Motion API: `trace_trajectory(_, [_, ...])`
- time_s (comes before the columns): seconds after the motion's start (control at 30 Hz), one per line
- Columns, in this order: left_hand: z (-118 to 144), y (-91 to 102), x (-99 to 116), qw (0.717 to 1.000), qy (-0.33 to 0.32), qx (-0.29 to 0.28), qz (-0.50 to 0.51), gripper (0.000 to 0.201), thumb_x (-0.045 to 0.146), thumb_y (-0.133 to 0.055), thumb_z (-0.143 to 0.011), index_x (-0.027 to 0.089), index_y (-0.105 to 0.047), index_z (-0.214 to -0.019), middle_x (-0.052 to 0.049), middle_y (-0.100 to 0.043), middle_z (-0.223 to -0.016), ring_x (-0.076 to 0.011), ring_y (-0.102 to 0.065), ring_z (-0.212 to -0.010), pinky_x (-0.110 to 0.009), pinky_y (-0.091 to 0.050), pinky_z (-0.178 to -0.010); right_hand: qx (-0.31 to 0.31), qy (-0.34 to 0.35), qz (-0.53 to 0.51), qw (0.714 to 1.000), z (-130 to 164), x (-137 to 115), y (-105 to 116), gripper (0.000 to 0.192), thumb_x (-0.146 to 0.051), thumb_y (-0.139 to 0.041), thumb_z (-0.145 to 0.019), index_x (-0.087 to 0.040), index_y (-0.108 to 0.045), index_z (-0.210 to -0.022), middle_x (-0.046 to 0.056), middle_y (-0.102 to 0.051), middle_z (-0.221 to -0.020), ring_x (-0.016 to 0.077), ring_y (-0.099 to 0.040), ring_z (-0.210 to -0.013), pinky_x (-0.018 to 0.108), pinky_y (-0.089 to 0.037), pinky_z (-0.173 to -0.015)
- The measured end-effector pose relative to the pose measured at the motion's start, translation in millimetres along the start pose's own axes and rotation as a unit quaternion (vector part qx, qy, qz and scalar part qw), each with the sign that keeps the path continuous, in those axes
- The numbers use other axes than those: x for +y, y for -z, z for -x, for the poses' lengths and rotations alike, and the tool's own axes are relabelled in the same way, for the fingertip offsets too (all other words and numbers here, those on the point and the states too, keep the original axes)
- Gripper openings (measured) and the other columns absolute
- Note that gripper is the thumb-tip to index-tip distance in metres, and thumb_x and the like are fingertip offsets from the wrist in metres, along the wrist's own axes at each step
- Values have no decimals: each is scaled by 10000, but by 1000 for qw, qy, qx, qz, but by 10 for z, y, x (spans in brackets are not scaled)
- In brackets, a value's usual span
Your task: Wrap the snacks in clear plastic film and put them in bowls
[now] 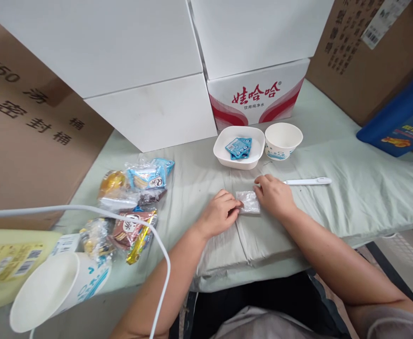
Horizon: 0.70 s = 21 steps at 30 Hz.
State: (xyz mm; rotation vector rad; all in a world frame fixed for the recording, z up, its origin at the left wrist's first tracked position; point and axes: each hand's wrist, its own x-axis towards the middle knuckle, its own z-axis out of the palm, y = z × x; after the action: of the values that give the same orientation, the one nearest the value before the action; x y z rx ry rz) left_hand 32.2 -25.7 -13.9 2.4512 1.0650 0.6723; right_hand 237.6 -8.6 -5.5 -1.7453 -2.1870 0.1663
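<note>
Both of my hands rest on a pale green cloth (333, 155) at the middle of the view. Between them lies a small clear plastic packet (248, 202). My left hand (219, 213) pinches its left edge with thumb and fingers. My right hand (273, 194) grips its right edge. Just beyond my right hand a white pen-like tool (307, 181) lies flat on the cloth. Farther back stand a white square bowl (239, 161) with blue sachets (239, 147) in it and a white paper cup (283, 139) beside it.
A heap of wrapped snacks (132, 207) lies at the left. A tipped paper cup (56, 289), a yellow box (2, 263) and a white cable (122, 220) fill the near left. White boxes (146, 113), a red-printed carton (259, 96) and brown cartons (26, 122) wall the back.
</note>
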Motion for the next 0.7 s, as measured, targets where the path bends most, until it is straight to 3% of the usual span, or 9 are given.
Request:
trace_trajectory(0.07, [-2, -1, 16, 1000, 5, -9, -12, 185, 156, -552, -865, 183, -706, -962, -58, -634, -825, -214, -534, -890, -370, -496, -806, 47, 50, -54, 996, 6, 22, 13, 200, -254, -477, -932, -172, -649, -992, 111, -657, -964, 235, -592, -928, 315, -410, -762])
trace_trajectory(0.1, [-3, -3, 20, 1000, 5, -13, -15, 175, 176, -557, -874, 182, -707, -964, -59, -633, -833, -215, -531, -893, -373, -495, -812, 41, 98, -87, 990, 10, 25, 11, 199, -254, -479, -933, -176, -652, -992, 108, -650, -963, 228, -584, -936, 313, -419, -788])
trace_trajectory(0.17, [-4, -12, 17, 1000, 10, -12, -22, 165, 218, -547, -901, 188, -706, -932, -56, -628, -831, -212, -529, -888, -372, -492, -812, -13, 189, -131, 973, 19, 11, -13, 191, -240, -490, -932, -188, -659, -1002, 91, -640, -952, 207, -581, -916, 305, -434, -798])
trace_trajectory(0.23, [-5, -24, 0, 998, 38, 12, -40, 180, 236, -530, -917, 196, -697, -859, -51, -617, -807, -210, -528, -871, -370, -490, -796, -73, 221, -126, 964, 26, -16, -53, 193, -222, -505, -926, -194, -664, -1033, 81, -627, -960, 201, -583, -910, 304, -445, -788])
trace_trajectory(0.37, [-3, -34, -40, 986, 98, 99, -88, 20, 205, -656, -817, 188, -664, -820, -60, -630, -870, -235, -528, -915, -399, -488, -824, -102, 210, -89, 968, 39, -56, -106, 245, -236, -556, -911, -173, -637, -1134, 98, -601, -1039, 229, -563, -991, 343, -458, -845])
trace_trajectory(0.53, [-11, -26, -51, 998, -3, 51, -42, 191, 42, -571, -783, 184, -661, -874, -47, -669, -1008, -224, -522, -1040, -395, -467, -938, -91, 215, -29, 972, 48, -57, -110, 443, -335, -639, -870, -139, -577, -1263, 132, -588, -1086, 272, -527, -1009, 410, -455, -905])
trace_trajectory(0.7, [-31, -35, -79, 999, 4, 51, -17, 190, 45, -572, -784, 189, -677, -850, -41, -677, -971, -214, -538, -1015, -395, -472, -922, -8, 154, -32, 988, 26, 7, -65, 432, -415, -604, -888, -147, -615, -1227, 160, -599, -1134, 296, -519, -1049, 451, -444, -930])
